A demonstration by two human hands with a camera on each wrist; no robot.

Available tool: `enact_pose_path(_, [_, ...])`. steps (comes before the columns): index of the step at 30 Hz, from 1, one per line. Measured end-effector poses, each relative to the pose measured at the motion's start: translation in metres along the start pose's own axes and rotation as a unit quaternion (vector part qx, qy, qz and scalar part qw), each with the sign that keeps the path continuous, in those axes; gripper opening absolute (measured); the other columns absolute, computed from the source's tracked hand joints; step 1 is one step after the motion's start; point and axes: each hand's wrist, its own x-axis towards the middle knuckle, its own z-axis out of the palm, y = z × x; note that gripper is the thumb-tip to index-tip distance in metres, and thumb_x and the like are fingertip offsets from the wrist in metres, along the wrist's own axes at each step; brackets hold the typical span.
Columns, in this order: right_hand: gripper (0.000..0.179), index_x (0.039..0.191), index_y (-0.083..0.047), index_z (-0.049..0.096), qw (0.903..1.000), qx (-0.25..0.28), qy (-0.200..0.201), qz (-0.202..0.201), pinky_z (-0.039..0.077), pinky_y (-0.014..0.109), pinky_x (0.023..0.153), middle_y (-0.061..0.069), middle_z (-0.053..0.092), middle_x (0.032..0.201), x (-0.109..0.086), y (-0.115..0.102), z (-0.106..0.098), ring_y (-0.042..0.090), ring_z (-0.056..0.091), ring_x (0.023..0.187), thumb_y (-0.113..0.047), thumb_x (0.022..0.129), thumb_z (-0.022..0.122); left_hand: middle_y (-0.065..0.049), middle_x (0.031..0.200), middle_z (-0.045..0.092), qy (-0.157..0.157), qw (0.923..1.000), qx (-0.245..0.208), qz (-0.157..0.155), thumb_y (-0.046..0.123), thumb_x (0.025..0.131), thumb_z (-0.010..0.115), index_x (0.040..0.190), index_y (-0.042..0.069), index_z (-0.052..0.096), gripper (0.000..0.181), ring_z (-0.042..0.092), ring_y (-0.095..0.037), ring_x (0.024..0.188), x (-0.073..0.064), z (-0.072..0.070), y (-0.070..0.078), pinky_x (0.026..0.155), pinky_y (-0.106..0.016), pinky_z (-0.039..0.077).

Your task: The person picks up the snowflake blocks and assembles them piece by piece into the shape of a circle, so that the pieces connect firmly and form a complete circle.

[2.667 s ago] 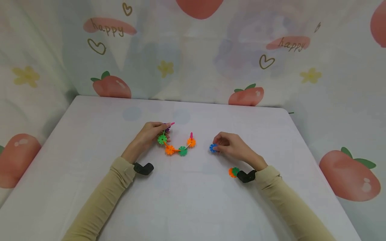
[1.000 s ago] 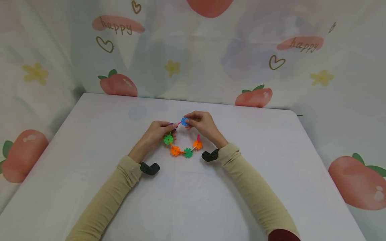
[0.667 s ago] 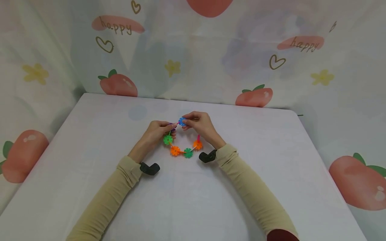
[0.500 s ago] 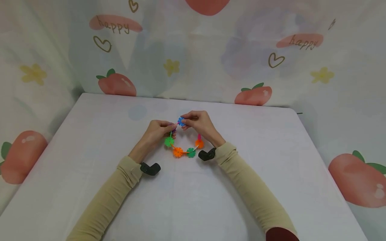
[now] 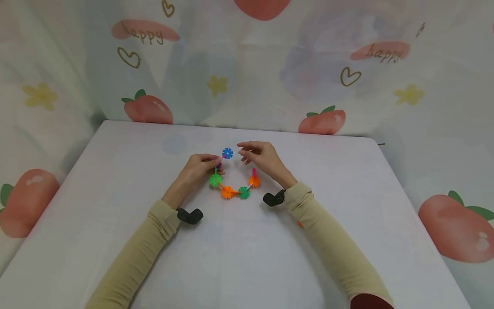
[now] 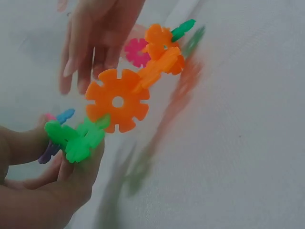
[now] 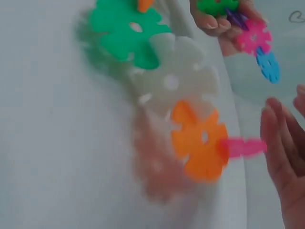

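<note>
A curved chain of interlocking snowflake discs hangs from my left hand, which pinches it near a purple disc. The blue disc is slotted onto the pink disc at the chain's upper end. From there the chain runs through a light green disc, an orange disc, a darker green disc, a whitish disc and another orange disc. A second pink disc stands at the other end. My right hand is just right of the blue disc, holding nothing, fingers apart from it.
An orange piece lies on the white table, mostly hidden by the right sleeve. Black wrist mounts stick out from both cuffs. A printed curtain closes off the table's far side.
My right hand brought the blue disc from the right to the chain's upper end, pushed it on, then let go and drew back slightly right. My left hand kept its hold.
</note>
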Motion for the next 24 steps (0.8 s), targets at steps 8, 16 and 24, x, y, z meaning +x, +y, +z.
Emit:
enact_pose_path(8, [0.027,0.123,-0.006,0.073,0.9955,-0.093,-0.005,0.014,0.056,0.039,0.091,0.010,0.074,0.114,-0.030,0.004,-0.032,0.029,0.070,0.103,-0.021,0.101,0.067,-0.009,0.100,0.067,-0.053,0.9986,0.008,0.004,0.024,0.105,0.060,0.136,-0.007,0.058,0.044,0.068,-0.016,0.087,0.000,-0.010,0.002,0.098,-0.030,0.056])
enact_pose_path(16, [0.024,0.118,-0.011,0.076,0.9858,-0.161,-0.041,0.021,0.055,0.039,0.094,0.002,0.075,0.114,-0.067,0.007,-0.056,0.020,0.067,0.102,-0.025,0.100,0.068,-0.014,0.113,0.066,-0.048,0.9979,0.039,-0.020,0.031,0.102,0.066,0.132,-0.005,0.063,0.047,0.065,-0.017,0.091,0.001,-0.011,0.004,0.092,-0.024,0.057])
enact_pose_path(24, [0.017,0.112,-0.013,0.079,0.9755,-0.207,-0.070,0.021,0.054,0.032,0.087,-0.004,0.076,0.102,-0.109,0.014,-0.073,0.015,0.065,0.093,-0.015,0.097,0.071,-0.013,0.123,0.064,-0.037,0.9978,0.038,-0.039,0.033,0.104,0.062,0.135,-0.002,0.062,0.047,0.061,-0.019,0.103,0.001,-0.010,0.004,0.093,-0.026,0.053])
